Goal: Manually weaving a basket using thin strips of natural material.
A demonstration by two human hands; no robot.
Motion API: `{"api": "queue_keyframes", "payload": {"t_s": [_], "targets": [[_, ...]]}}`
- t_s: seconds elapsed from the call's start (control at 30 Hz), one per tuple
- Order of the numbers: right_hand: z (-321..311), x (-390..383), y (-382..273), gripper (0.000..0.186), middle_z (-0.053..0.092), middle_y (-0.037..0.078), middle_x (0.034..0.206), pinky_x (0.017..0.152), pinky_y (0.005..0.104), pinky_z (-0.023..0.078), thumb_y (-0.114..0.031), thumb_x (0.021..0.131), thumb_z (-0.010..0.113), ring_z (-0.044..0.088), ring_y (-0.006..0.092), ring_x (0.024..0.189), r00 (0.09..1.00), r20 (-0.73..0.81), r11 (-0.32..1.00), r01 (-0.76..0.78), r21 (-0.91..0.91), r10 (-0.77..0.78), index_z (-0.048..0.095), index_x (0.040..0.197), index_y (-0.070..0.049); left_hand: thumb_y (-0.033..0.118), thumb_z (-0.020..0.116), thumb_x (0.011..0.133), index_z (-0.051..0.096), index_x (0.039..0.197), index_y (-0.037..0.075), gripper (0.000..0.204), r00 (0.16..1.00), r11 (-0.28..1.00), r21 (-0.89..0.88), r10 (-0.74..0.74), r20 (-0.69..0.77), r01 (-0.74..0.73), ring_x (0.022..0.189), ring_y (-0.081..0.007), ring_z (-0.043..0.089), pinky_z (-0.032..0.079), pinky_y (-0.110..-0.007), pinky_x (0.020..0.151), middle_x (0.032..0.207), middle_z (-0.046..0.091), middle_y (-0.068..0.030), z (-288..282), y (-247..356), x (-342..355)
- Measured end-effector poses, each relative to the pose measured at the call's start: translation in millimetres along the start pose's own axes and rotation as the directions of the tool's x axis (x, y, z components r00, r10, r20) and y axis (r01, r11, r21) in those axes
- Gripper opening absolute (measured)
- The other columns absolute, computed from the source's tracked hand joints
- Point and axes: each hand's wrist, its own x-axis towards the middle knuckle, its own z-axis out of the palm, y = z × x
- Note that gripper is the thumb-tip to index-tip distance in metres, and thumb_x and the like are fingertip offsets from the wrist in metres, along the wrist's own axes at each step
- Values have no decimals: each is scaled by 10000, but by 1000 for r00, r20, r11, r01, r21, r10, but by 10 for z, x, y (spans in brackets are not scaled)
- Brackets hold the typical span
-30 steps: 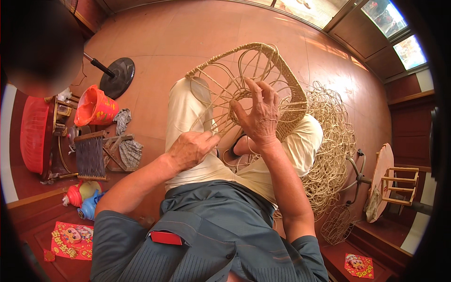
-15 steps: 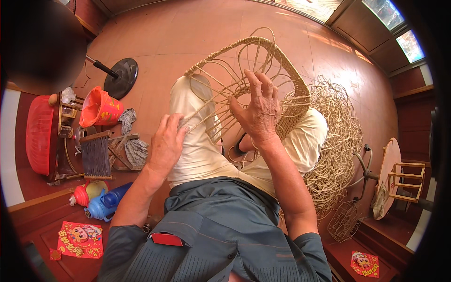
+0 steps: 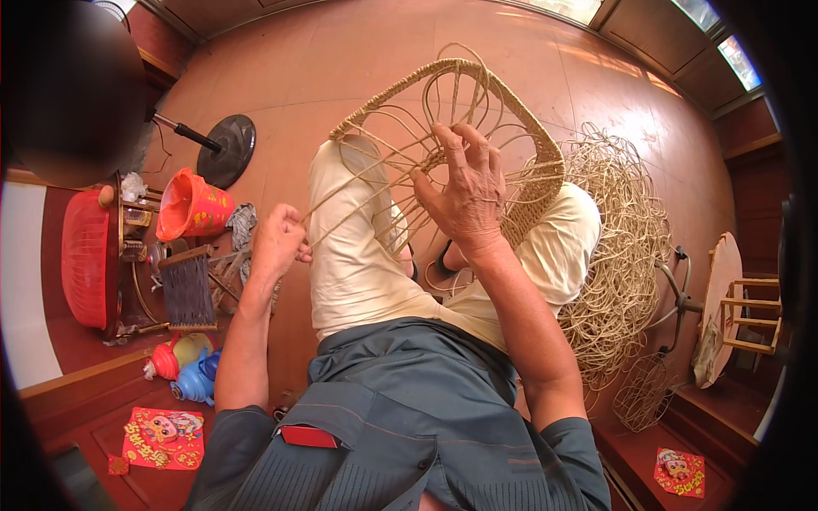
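A partly woven basket (image 3: 521, 105) of tan cord rests across my knees, with a thick braided rim and long loose cords crossing its middle. My right hand (image 3: 467, 187) grips the basket at its centre, thumb and fingers bent over the cords; the fingertips' exact hold is partly hidden. Out to the left of my knee, my left hand (image 3: 283, 243) is closed in a pinch on cord strands (image 3: 341, 203), which stretch tight from the basket.
A large tangled heap of cord (image 3: 618, 247) lies on the floor at right, near a round-topped stool (image 3: 720, 307). To the left are a red bucket (image 3: 194, 206), a black round stand base (image 3: 228, 149), a small folding stool (image 3: 189, 289), a red basket (image 3: 87, 260) and a blue flask (image 3: 196, 379).
My left hand has moved left and away from my knee, drawing the cord strands out with it. My right hand stays on the basket. The whole view has shifted slightly.
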Motion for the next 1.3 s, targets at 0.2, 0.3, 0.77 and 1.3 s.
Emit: {"api": "queue_keyframes", "payload": {"t_s": [0.2, 0.3, 0.77, 1.3], "targets": [[-35, -13, 40, 723, 590, 54, 1446, 997, 487, 558, -309, 845, 874, 609, 325, 1257, 1000, -11, 1000, -24, 15, 25, 616, 1516, -231, 45, 652, 1016, 611, 1239, -26, 238, 966, 955, 167, -255, 51, 243, 594, -197, 704, 653, -349, 544, 932, 730, -138, -306, -302, -106], [-50, 5, 51, 707, 598, 63, 1446, 1000, 480, 563, -302, 855, 863, 620, 324, 1244, 1000, -18, 998, -21, 52, 22, 616, 1513, -227, 132, 690, 1042, 653, 1262, 44, 240, 863, 864, -44, -496, 97, 501, 675, -182, 716, 657, -325, 608, 1026, 759, -109, -733, -864, -200], [-75, 24, 112, 647, 604, 71, 1418, 1004, 476, 574, -221, 878, 795, 626, 318, 1227, 999, -40, 997, 10, 81, -7, 615, 1500, -191, 119, 791, 953, 742, 1110, 80, 169, 503, 718, -286, -664, -554, 634, 782, -215, 735, 673, -397, 689, 943, 753, -103, -2637, -2720, -1241], [-153, 12, 199, 571, 607, 121, 1475, 1077, 491, 553, -82, 901, 761, 630, 358, 1260, 991, 71, 989, 106, 102, -114, 652, 1458, -149, 144, 746, 1023, 751, 1234, 46, 232, 623, 426, 656, 777, 88, -623, 1099, -341, 695, 553, -442, 957, 1161, 747, -147, 799, 769, -419]]}}
